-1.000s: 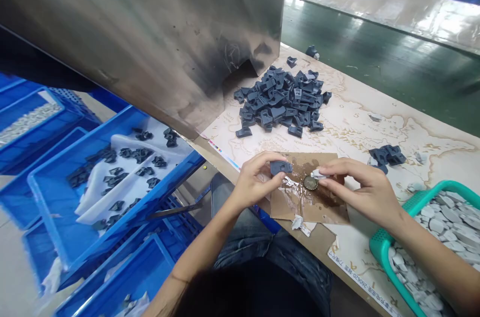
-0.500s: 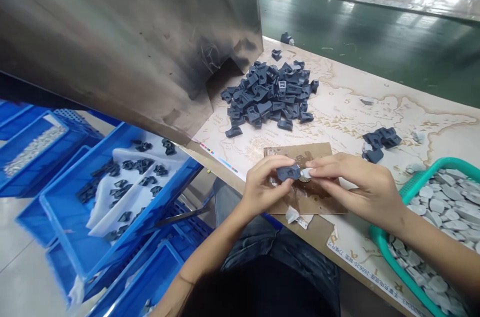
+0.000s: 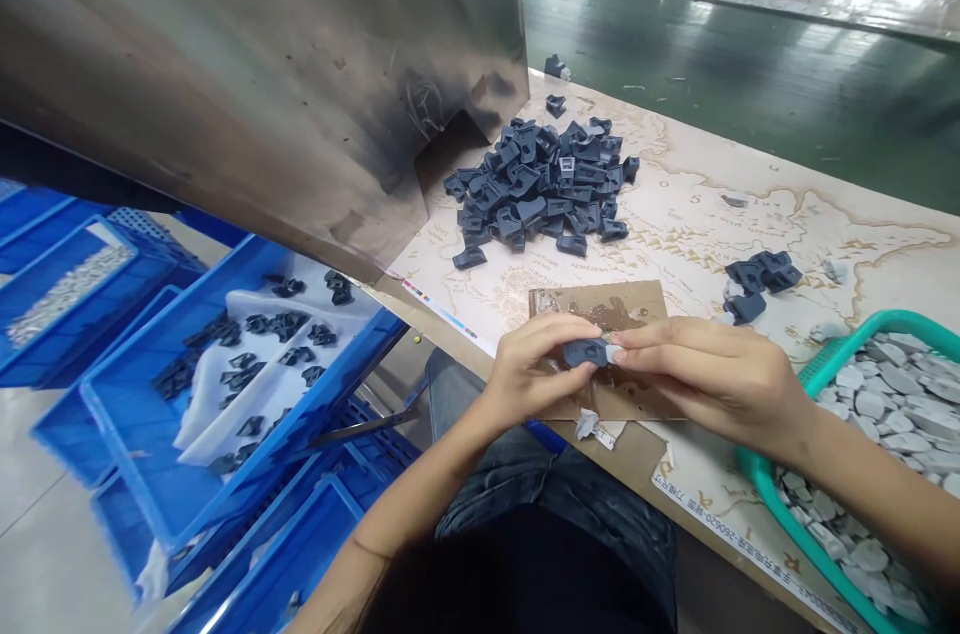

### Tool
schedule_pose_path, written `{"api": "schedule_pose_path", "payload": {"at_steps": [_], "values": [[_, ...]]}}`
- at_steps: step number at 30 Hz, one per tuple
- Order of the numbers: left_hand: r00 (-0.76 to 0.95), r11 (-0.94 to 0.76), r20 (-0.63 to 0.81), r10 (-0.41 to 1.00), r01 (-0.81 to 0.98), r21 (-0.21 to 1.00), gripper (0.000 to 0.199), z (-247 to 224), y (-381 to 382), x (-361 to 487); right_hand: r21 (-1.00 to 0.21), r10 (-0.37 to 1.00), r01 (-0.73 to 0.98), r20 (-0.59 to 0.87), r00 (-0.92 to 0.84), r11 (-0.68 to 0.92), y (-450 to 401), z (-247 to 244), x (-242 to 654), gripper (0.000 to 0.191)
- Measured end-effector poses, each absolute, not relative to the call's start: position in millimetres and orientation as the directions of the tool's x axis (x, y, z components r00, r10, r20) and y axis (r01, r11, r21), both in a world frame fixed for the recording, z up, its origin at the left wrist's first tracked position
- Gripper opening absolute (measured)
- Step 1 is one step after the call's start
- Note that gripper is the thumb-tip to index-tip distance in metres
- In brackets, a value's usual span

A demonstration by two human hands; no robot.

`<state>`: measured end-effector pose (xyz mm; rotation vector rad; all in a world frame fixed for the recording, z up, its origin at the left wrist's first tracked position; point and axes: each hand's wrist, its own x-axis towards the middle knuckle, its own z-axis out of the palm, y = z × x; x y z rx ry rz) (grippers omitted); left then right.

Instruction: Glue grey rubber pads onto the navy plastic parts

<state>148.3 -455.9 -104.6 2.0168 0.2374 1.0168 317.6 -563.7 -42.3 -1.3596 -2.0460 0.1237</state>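
My left hand (image 3: pixel 529 369) grips a dark grey plastic part (image 3: pixel 584 352) between thumb and fingers. From the right, my right hand (image 3: pixel 709 369) pinches a small whitish piece (image 3: pixel 613 353) against that part's right end; the fingertips hide most of it. Both hands are just above a brown cardboard sheet (image 3: pixel 637 299) with wet-looking dark stains. Beyond them lies a heap of similar dark grey parts (image 3: pixel 536 179) on the map-printed table top (image 3: pixel 675 214). By my right forearm stands a green basket (image 3: pixel 806 554) of flat whitish pieces (image 3: pixel 892 404).
A large metal panel (image 3: pixel 262 94) stands at the left of the table. Blue crates (image 3: pixel 127 474) holding dark parts on white sheeting are below left. A green belt (image 3: pixel 712 64) runs behind the table. Several loose dark parts (image 3: pixel 763 274) lie right, a paper scrap (image 3: pixel 587 424) near the front edge.
My right hand has brought the whitish piece up against the dark grey part, closing the small gap between them. The dark grey part has shifted slightly right and turned a little.
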Motion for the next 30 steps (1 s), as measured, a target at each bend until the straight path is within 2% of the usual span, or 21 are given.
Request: {"api": "schedule_pose_path", "payload": {"at_steps": [5, 8, 10, 13, 14, 16, 18, 20, 23, 25, 30], "values": [[0.644, -0.654, 0.590, 0.487, -0.179, 0.735, 0.017, -102, -455, 155, -0.417, 0.854, 0.800, 0.476, -0.211, 0.431, -561, -38, 312, 0.021], [0.674, -0.710, 0.585, 0.450, -0.127, 0.692, 0.038, -98, -439, 159, -0.393, 0.895, 0.842, 0.394, -0.208, 0.369, -554, -30, 323, 0.019], [0.647, -0.758, 0.571, 0.505, 0.016, 0.652, 0.051, -99, -419, 155, -0.392, 0.953, 0.881, 0.247, -0.175, 0.264, -546, -27, 345, 0.017], [0.475, -0.717, 0.544, 0.692, 0.368, 0.592, 0.043, -108, -384, 138, -0.457, 0.993, 0.884, -0.012, -0.120, 0.101, -527, -26, 402, 0.013], [0.425, -0.678, 0.528, 0.735, 0.467, 0.568, 0.042, -113, -375, 131, -0.476, 0.995, 0.878, -0.058, -0.084, 0.046, -520, -25, 425, 0.012], [0.393, -0.620, 0.488, 0.779, 0.597, 0.509, 0.040, -124, -362, 120, -0.459, 0.992, 0.881, -0.015, 0.122, -0.115, -508, -23, 469, 0.014], [0.421, -0.611, 0.456, 0.784, 0.650, 0.451, 0.035, -133, -356, 115, -0.446, 0.913, 0.852, 0.159, 0.376, -0.274, -500, -20, 507, 0.019], [0.450, -0.629, 0.453, 0.770, 0.660, 0.412, 0.025, -138, -356, 115, -0.417, 0.833, 0.847, 0.295, 0.469, -0.329, -497, -18, 533, 0.024], [0.463, -0.649, 0.470, 0.751, 0.647, 0.400, 0.016, -138, -359, 118, -0.331, 0.834, 0.890, 0.353, 0.425, -0.314, -502, -20, 552, 0.031], [0.457, -0.650, 0.472, 0.754, 0.621, 0.437, 0.014, -135, -360, 118, -0.274, 0.859, 0.918, 0.348, 0.374, -0.288, -509, -23, 555, 0.033], [0.452, -0.628, 0.451, 0.770, 0.405, 0.665, 0.010, -129, -364, 113, -0.176, 0.868, 0.929, 0.335, 0.367, -0.325, -544, -8, 536, 0.030]]}}
